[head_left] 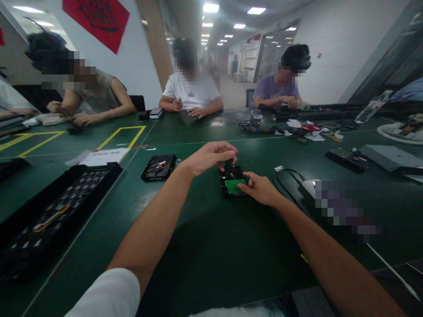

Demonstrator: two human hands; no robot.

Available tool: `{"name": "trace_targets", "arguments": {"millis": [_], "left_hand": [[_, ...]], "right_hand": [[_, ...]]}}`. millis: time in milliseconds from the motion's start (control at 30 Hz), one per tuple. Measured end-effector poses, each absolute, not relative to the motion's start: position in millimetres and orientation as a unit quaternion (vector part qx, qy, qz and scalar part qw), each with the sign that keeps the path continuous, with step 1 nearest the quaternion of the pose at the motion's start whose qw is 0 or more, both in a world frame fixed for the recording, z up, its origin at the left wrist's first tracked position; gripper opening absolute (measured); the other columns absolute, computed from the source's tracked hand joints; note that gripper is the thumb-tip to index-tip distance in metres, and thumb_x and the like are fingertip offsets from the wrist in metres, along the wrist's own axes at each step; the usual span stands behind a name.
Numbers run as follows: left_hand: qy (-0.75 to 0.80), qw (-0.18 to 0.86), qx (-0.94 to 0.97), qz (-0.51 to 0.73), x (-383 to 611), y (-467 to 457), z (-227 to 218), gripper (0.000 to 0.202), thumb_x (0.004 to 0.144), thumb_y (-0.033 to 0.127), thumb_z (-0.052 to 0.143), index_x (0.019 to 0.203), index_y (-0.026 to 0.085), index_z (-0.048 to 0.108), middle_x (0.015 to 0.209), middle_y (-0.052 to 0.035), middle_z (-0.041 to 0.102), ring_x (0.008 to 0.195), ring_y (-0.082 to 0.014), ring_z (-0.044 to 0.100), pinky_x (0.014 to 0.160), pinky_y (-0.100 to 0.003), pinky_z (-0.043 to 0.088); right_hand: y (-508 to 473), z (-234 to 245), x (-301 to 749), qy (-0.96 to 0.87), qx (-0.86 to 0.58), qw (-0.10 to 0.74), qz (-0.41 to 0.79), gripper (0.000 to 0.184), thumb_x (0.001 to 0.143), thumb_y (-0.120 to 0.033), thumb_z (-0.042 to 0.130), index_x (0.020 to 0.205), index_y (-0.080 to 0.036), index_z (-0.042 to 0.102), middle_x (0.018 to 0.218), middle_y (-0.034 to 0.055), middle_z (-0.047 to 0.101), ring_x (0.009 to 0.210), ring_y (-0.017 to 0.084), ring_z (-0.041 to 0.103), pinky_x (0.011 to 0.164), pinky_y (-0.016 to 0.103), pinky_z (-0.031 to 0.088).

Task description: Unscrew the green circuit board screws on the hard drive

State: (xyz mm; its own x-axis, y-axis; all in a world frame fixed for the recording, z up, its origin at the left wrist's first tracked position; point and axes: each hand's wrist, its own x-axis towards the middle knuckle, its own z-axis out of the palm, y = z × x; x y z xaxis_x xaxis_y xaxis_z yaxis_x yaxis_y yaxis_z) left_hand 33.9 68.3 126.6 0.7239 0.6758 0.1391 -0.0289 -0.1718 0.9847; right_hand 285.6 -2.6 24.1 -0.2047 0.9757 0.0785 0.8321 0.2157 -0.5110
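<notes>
On the green table before me lies a hard drive [226, 190], black with a green circuit board [235, 186] on its near half. My right hand [262, 188] grips its right edge, the thumb pressed over the board's side. Above the far end of the drive is my left hand [214, 157], its fingers bent together and pointing down. Something dark shows under those fingertips, too unclear to name. Tiny loose bits [246, 167], perhaps screws, are scattered just beyond the drive. To the left, another black drive-like unit [158, 167] lies flat with small pale pieces on it.
A long black tray [66, 207] with a slotted floor stands at left, near a white paper [104, 157]. At right are a cable [287, 187], another circuit-board unit [347, 158], a grey metal box [390, 158] and a plastic bottle [373, 108]. Several people work across the table.
</notes>
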Motion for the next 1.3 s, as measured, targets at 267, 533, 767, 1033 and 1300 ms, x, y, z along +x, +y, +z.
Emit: {"name": "trace_targets", "arguments": {"millis": [267, 533, 767, 1033, 1300], "left_hand": [[0.231, 0.664, 0.629, 0.333, 38.0, 65.6, 125.9, 0.027, 0.093, 0.039, 0.071, 0.1, 0.016, 0.06, 0.111, -0.0174, 0.075, 0.108, -0.0284, 0.072, 0.066, -0.028, 0.058], [0.263, 0.539, 0.716, 0.358, 41.2, 67.2, 124.0, 0.029, 0.092, 0.04, 0.073, 0.094, 0.013, 0.063, 0.097, -0.012, 0.074, 0.083, -0.0164, 0.069, 0.058, -0.022, 0.052], [0.268, 0.497, 0.738, 0.369, 47.5, 66.4, 118.1, 0.032, 0.086, 0.037, 0.08, 0.099, 0.016, 0.059, 0.084, -0.0045, 0.071, 0.075, -0.0135, 0.067, 0.063, -0.023, 0.051], [0.25, 0.532, 0.745, 0.315, 43.7, 66.0, 124.6, 0.041, 0.1, 0.051, 0.056, 0.093, 0.013, 0.07, 0.092, -0.0088, 0.07, 0.083, -0.0156, 0.065, 0.067, -0.024, 0.051], [0.259, 0.576, 0.706, 0.319, 42.9, 66.1, 126.0, 0.031, 0.097, 0.041, 0.059, 0.093, 0.013, 0.071, 0.094, -0.0105, 0.07, 0.09, -0.0188, 0.067, 0.068, -0.026, 0.056]], "right_hand": [[-2.9, 24.0, 285.5, -0.749, -0.604, 0.2, 0.186, 0.056, 0.096, -0.052, 0.063, 0.141, -0.019, 0.057, 0.083, 0.0032, 0.074, 0.071, 0.019, 0.066, 0.062, 0.029, 0.042], [-1.7, 23.9, 286.4, -0.755, -0.595, 0.199, 0.19, 0.058, 0.097, -0.053, 0.062, 0.142, -0.018, 0.056, 0.083, 0.0037, 0.073, 0.072, 0.02, 0.066, 0.063, 0.03, 0.042], [-1.6, 23.4, 286.0, -0.75, -0.601, 0.197, 0.192, 0.057, 0.096, -0.053, 0.063, 0.141, -0.019, 0.056, 0.081, 0.0028, 0.072, 0.07, 0.02, 0.065, 0.061, 0.03, 0.04], [-1.4, 22.6, 286.3, -0.756, -0.597, 0.198, 0.18, 0.055, 0.096, -0.051, 0.063, 0.14, -0.019, 0.057, 0.08, 0.0028, 0.073, 0.07, 0.02, 0.065, 0.061, 0.03, 0.039], [-2.1, 23.0, 286.4, -0.757, -0.595, 0.2, 0.18, 0.055, 0.096, -0.052, 0.063, 0.141, -0.019, 0.057, 0.081, 0.0026, 0.073, 0.07, 0.019, 0.066, 0.062, 0.029, 0.041]]}}
